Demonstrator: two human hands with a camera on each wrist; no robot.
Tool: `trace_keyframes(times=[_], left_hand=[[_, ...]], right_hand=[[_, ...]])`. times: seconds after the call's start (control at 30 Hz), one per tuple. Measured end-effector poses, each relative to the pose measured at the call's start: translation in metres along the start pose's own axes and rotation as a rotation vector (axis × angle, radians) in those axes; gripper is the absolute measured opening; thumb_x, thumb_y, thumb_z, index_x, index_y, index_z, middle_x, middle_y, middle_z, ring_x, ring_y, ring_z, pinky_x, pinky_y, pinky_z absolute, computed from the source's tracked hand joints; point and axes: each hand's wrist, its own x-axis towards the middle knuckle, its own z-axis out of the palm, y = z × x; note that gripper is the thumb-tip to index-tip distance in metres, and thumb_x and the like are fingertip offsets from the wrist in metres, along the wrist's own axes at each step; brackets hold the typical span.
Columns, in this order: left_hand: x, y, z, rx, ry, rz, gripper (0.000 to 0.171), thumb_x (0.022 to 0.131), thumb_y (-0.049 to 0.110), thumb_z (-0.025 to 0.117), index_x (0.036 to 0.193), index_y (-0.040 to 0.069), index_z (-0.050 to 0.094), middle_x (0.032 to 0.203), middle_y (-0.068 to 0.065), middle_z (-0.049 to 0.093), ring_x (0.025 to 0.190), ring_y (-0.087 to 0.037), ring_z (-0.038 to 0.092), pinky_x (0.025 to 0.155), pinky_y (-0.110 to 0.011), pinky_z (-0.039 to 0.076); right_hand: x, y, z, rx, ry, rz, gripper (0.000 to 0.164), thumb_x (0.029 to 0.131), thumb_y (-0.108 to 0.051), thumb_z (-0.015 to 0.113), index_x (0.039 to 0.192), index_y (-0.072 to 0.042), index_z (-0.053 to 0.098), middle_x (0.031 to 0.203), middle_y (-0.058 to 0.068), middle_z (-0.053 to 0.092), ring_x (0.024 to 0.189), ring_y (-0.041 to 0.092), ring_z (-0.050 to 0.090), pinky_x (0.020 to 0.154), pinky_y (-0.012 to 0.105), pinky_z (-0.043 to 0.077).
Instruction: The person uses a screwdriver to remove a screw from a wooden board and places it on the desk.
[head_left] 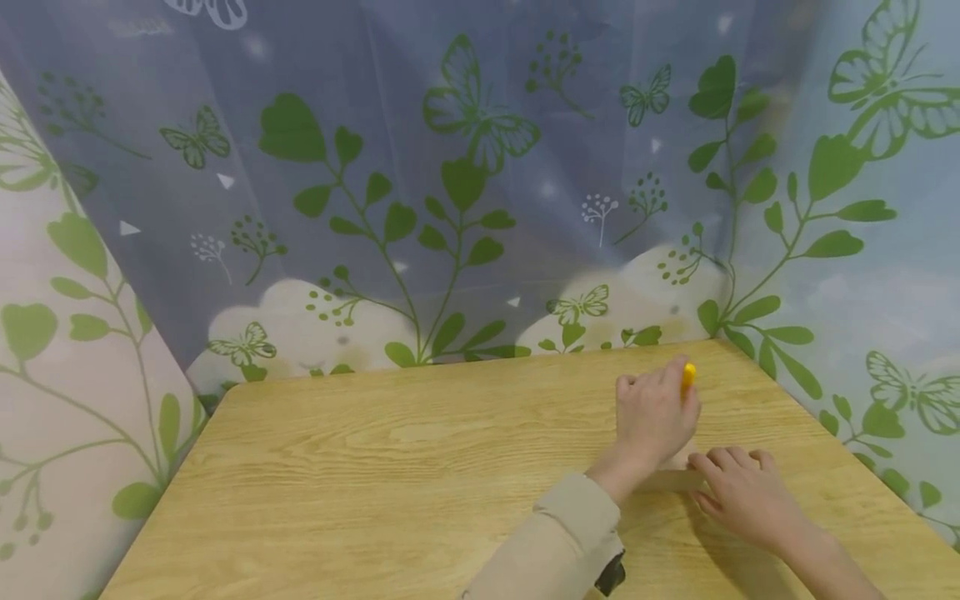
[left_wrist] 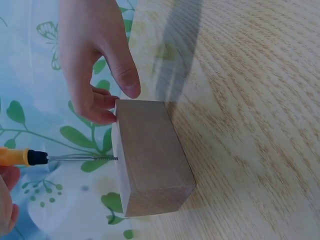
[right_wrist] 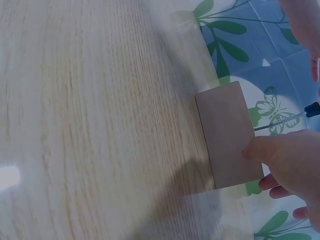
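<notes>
Holding a wooden block point(left_wrist: 152, 155) on the desk point(head_left: 360, 483), toward the right in the head view, partly hidden there behind both hands. Showing a long, smooth side of the block to each wrist camera, plus a grained end in the left wrist view. Standing a thin threaded screw point(left_wrist: 106, 158) against the upper face of the block, partway along its length. Cannot tell the depth of any entry into the wood. Lining up a screwdriver point(left_wrist: 20, 157) with that screw, with the metal shaft point(left_wrist: 70, 158) running on from the threads to a black collar point(left_wrist: 38, 157) and a yellow handle point(head_left: 688, 375). Gripping the handle in the left hand point(head_left: 652, 417), above the block, with the grip curled round and the handle's end poking out on top. Pinching one end of the block in the right hand point(head_left: 750, 492), with thumb on the long side in the right wrist view and other fingers bent near the upper face. Wearing a beige sleeve point(head_left: 551, 533) on the left arm, with a dark object point(head_left: 613, 571) under the cuff. Casting shadows point(head_left: 731, 546) over the wood grain beside the hands. Rising behind and around the desk as a printed backdrop point(head_left: 465, 208), patterned with green leaves and butterflies.
</notes>
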Motion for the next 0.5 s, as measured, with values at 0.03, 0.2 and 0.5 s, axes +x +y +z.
trace_keyframes(times=[0.03, 0.2, 0.5], left_hand=[[0.0002, -0.0002, -0.0004, -0.009, 0.001, -0.002, 0.028, 0.087, 0.030, 0.060, 0.114, 0.021, 0.060, 0.074, 0.015, 0.063, 0.061, 0.002, 0.053, 0.064, -0.019, 0.028], [-0.0003, -0.0018, -0.0013, 0.000, -0.010, 0.017, 0.030, 0.087, 0.031, 0.061, 0.116, 0.022, 0.058, 0.077, 0.015, 0.064, 0.062, 0.002, 0.056, 0.065, -0.018, 0.028], [0.0010, -0.0080, 0.0010, 0.018, 0.006, 0.040, 0.032, 0.087, 0.033, 0.064, 0.116, 0.023, 0.057, 0.074, 0.013, 0.064, 0.053, 0.000, 0.051, 0.050, -0.013, 0.022]], right_hand=[[0.0002, 0.0001, 0.0000, -0.002, 0.000, -0.001, 0.038, 0.068, -0.026, 0.080, 0.097, -0.013, 0.059, 0.086, 0.002, 0.056, 0.087, 0.032, 0.055, 0.073, 0.059, 0.037], [0.0006, 0.0008, 0.0010, -0.012, 0.018, -0.011, 0.037, 0.066, -0.026, 0.080, 0.095, -0.013, 0.060, 0.086, 0.002, 0.056, 0.086, 0.032, 0.055, 0.072, 0.058, 0.038], [0.0006, 0.0016, 0.0051, -0.021, 0.089, -0.045, 0.038, 0.061, -0.025, 0.082, 0.089, -0.015, 0.058, 0.083, 0.001, 0.053, 0.083, 0.031, 0.055, 0.069, 0.058, 0.039]])
